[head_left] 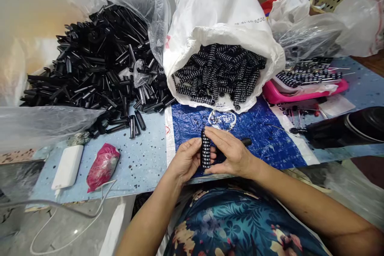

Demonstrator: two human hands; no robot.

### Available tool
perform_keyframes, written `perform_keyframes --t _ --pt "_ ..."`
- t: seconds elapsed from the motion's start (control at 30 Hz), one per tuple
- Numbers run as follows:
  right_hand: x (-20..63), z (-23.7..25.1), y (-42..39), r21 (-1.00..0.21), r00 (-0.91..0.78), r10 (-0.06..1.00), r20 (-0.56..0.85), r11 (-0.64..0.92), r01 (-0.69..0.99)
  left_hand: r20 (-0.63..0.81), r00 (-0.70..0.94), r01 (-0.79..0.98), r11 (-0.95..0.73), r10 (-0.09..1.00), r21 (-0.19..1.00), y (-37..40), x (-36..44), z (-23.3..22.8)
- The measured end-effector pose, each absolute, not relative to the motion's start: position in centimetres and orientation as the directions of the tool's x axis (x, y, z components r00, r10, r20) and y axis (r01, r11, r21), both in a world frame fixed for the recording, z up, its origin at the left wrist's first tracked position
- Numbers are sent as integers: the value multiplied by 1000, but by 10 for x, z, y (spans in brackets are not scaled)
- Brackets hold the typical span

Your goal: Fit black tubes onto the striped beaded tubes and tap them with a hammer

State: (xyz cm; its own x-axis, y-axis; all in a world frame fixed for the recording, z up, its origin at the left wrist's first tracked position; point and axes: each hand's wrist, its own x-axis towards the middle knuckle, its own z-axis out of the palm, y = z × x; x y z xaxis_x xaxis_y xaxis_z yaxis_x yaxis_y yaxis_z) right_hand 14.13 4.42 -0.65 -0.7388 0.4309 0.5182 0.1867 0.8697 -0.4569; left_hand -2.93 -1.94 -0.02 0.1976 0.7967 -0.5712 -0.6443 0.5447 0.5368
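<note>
Upright between my hands is a black cylinder of number wheels (205, 151), with white digits in rows along it. My left hand (186, 159) is closed on its left side, thumb near the upper part. My right hand (232, 153) holds the other side, fingertips at the top and thumb at the lower end. Beneath my right hand, a black rod-like piece (246, 141) shows partly on the blue sheet (270, 144); the rest is hidden. Just beyond, a white sack (219, 4) lies with its mouth toward me, full of similar black number-wheel cylinders (222, 68).
A heap of black grooved parts (99, 60) spreads at the left, partly under clear plastic. Nearer are a white power bank (67, 166) with a cable and a pink bundle (103, 166). At right stand a pink tray (274, 94) of rods with wheels and a black cylindrical tool (345, 128).
</note>
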Motion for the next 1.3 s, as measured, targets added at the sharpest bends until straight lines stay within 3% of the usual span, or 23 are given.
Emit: perform_keyframes --t 0.1,0.13,0.2,0.23,0.3,0.37,0.5,0.67,0.83,0.93,1.0,1.07,1.13,1.2,1.3 --pt "149 -17 44 -489 -762 475 440 838 240 -522 14 -583 431 853 689 -23 -38 -6" --pt "154 -22 43 -470 -776 493 394 833 291 -461 -101 -486 361 881 796 -25 -44 -9" --pt "165 -30 40 -395 -805 517 293 832 390 -260 -295 -116 236 919 965 -30 -62 -18" --pt "169 -33 39 -354 -814 524 252 833 426 -160 -332 113 207 930 972 -32 -73 -22" --pt "175 -35 37 -319 -813 532 236 833 453 -69 -297 477 210 952 853 -35 -95 -29" --pt "173 -31 37 -360 -775 555 303 820 446 -126 -225 626 243 966 741 -36 -112 -36" --pt "156 -23 44 -485 -682 595 425 786 383 -293 -144 568 321 945 758 -31 -121 -44" --pt "144 -20 47 -300 -783 522 338 849 436 -340 -131 533 355 931 768 -22 -120 -44" --pt "140 -13 36 -474 -737 418 532 868 150 -422 -46 533 380 905 756 -12 -128 -42" --pt "137 -19 31 -379 -843 322 431 913 155 -480 -38 541 422 877 728 -1 -127 -44" --pt "137 -26 29 -276 -907 295 300 937 214 -479 -59 605 413 876 681 8 -125 -41" --pt "143 -30 27 -257 -924 287 251 941 222 -452 -76 689 375 889 620 8 -125 -31" --pt "158 -30 26 -299 -919 302 252 928 223 -432 -53 741 326 900 587 -10 -134 -16" --pt "179 -28 26 -321 -899 358 253 907 272 -482 81 723 281 872 631 -45 -159 -6" --pt "213 -27 26 -288 -846 473 247 869 402 -679 304 684 343 669 644 -100 -221 -14"
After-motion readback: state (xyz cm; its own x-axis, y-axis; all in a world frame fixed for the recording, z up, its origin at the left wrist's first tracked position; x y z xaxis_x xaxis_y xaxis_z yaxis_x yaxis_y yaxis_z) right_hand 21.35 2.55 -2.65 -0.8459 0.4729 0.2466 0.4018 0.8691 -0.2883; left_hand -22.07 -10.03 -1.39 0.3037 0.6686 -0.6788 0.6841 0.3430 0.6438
